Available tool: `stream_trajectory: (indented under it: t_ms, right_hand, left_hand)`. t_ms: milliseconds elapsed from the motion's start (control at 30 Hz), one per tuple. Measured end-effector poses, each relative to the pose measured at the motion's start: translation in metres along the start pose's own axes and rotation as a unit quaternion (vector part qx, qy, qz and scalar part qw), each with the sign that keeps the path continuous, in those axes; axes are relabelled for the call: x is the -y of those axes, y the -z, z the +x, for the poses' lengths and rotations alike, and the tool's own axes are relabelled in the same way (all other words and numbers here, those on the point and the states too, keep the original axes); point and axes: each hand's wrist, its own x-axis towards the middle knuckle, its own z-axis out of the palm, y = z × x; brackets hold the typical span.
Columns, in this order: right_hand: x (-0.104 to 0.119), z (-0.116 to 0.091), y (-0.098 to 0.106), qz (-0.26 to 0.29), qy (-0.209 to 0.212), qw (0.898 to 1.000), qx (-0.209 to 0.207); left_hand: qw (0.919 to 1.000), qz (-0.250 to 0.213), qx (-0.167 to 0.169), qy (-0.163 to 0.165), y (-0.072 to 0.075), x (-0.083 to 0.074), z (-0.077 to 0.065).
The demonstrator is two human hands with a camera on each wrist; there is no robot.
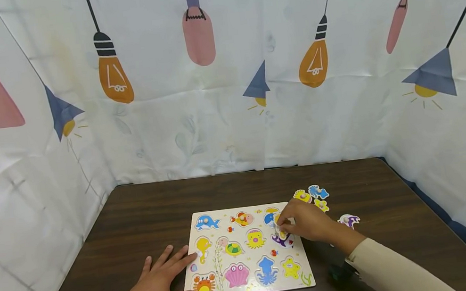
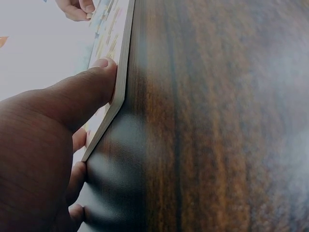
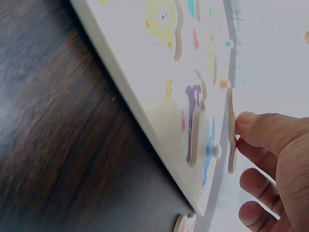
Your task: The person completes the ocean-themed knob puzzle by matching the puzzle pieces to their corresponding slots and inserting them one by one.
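Note:
My right hand [image 1: 307, 220] pinches a small wooden puzzle piece [image 3: 231, 130] by its back side, above the right part of a puzzle board [image 1: 248, 290]. The piece stands edge-on in the right wrist view and shows some yellow in the head view. Below it lies a purple recess [image 3: 192, 123], with a knobbed blue piece [image 3: 208, 159] beside it. My left hand [image 1: 154, 286] rests at the board's left edge, fingers spread, its thumb [image 2: 99, 79] lying on the near left corner. Pictures on the board include a crab [image 1: 204, 284], a shell [image 1: 236, 275] and a squid [image 1: 266, 271].
Right of the board, loose pieces lie on the dark wooden table [image 1: 150, 211]: a yellow one [image 1: 302, 196], a blue one [image 1: 318, 191], a yellow starfish [image 1: 321, 205] and a purple and white one [image 1: 349, 220]. A patterned curtain [image 1: 214, 133] hangs behind the table.

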Motion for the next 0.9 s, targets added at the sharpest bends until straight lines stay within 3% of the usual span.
stream_trajectory:
  t_ms: [333, 633, 900]
  right_hand:
    - [0.008, 0.009, -0.006, 0.004, 0.007, 1.0, 0.01]
    - [0.017, 0.015, -0.014, -0.004, 0.039, 0.999, 0.01]
    - [0.023, 0.023, -0.017, -0.006, 0.037, 0.999, 0.019]
  left_hand:
    - [1.0, -0.006, 0.004, -0.003, 0.001, -0.001, -0.001]
    - [0.9999, -0.007, -0.001, -0.01, 0.0, 0.0, -0.002]
    - [0.9999, -0.011, -0.002, -0.008, 0.0, -0.001, -0.002]
